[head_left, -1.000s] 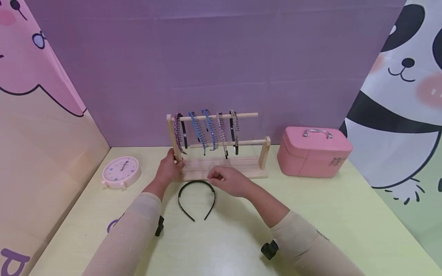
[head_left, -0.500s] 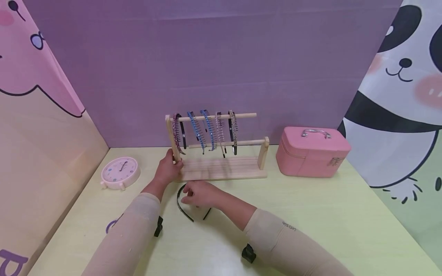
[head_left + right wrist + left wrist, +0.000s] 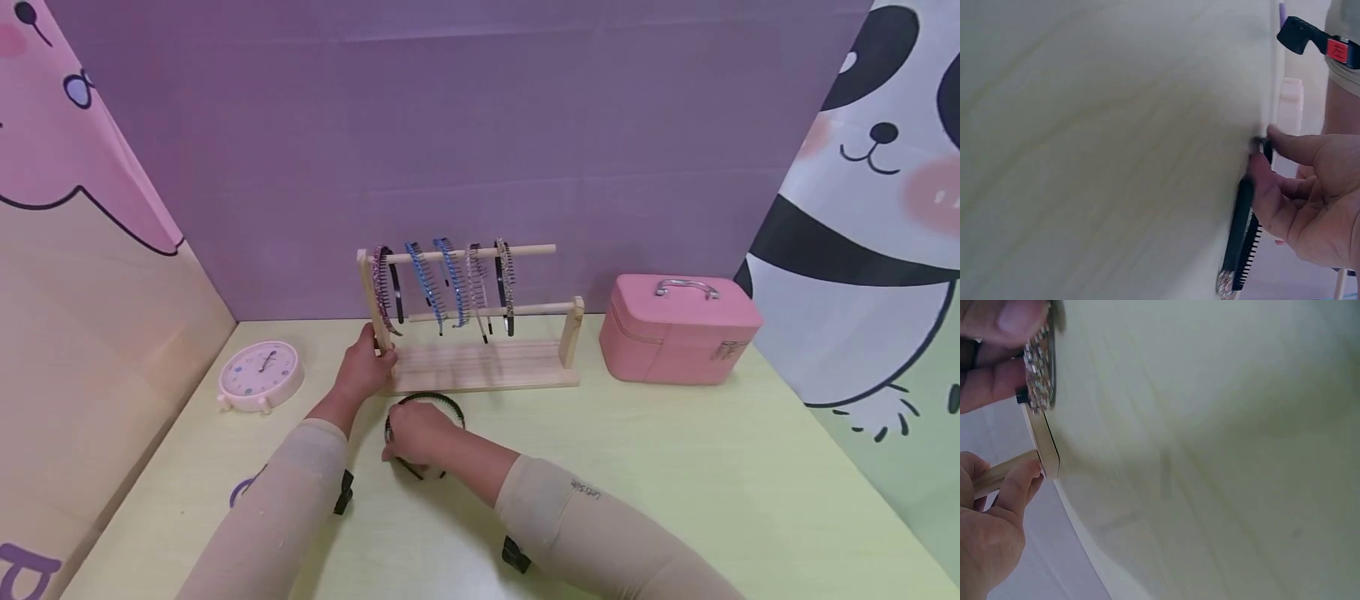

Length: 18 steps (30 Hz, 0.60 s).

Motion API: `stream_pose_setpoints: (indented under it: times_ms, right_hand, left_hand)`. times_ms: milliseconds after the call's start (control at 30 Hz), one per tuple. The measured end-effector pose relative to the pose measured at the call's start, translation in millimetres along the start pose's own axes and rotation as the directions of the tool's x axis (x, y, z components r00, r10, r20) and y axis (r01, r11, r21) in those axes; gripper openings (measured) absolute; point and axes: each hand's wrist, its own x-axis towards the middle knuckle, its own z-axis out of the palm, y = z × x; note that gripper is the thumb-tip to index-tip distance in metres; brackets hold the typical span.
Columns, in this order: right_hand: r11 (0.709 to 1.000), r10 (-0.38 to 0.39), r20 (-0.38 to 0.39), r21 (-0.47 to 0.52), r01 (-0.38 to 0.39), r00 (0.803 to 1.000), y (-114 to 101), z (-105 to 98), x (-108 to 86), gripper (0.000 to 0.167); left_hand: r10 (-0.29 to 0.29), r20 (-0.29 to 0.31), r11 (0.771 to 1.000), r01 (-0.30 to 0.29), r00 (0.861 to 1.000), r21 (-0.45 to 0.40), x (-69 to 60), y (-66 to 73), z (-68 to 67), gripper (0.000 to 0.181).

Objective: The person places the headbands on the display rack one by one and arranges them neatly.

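Note:
My left hand (image 3: 363,367) grips the left upright of the wooden rack (image 3: 487,367) near its base; the left wrist view shows its fingers (image 3: 1016,487) curled round the wood. Several headbands hang from the rack's upper rod, among them a purple glittery one (image 3: 382,287), blue ones (image 3: 426,283) and a silver one (image 3: 507,279). In front of the rack, a black toothed headband (image 3: 452,405) lies on the table. Over its left side, my right hand (image 3: 420,433) pinches the band between thumb and fingers. Sparkling stones cover part of this headband (image 3: 1040,375) in the left wrist view.
A pink round clock (image 3: 261,375) lies at the left of the table (image 3: 675,483). To the rack's right stands a pink case (image 3: 682,329) with a metal handle. A purple cloth (image 3: 480,125) hangs behind the table.
My right hand has moved left and down from beside the rack's base to the black headband and now pinches its left side. The left hand keeps its grip on the rack.

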Motion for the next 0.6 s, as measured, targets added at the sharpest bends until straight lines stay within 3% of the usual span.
stream_pose_setpoints:
  times_ms: [200,333,467,600]
  right_hand:
    - [0.998,-0.022,0.039,-0.065,0.024,0.999,8,-2,-6.4,0.032]
    - [0.999,-0.032,0.057,0.002,0.032,0.998,20,-4,-15.3,0.033]
    - [0.989,-0.019,0.107,0.146,0.003,0.994,34,-9,-27.1,0.031]
    - [0.925,-0.019,0.139,0.377,-0.035,0.990,49,-19,-40.6,0.030]
  left_hand:
    - [-0.016,0.010,1.000,0.016,1.000,-0.007,0.7,0.8,-0.4,0.040]
    - [-0.017,0.012,1.000,0.017,1.000,-0.002,1.0,1.8,-0.5,0.041]
    - [-0.019,0.015,1.000,0.019,1.000,-0.003,-0.2,3.1,-0.9,0.042]
    - [-0.017,0.009,1.000,0.017,1.000,0.002,-0.2,4.0,-1.2,0.042]
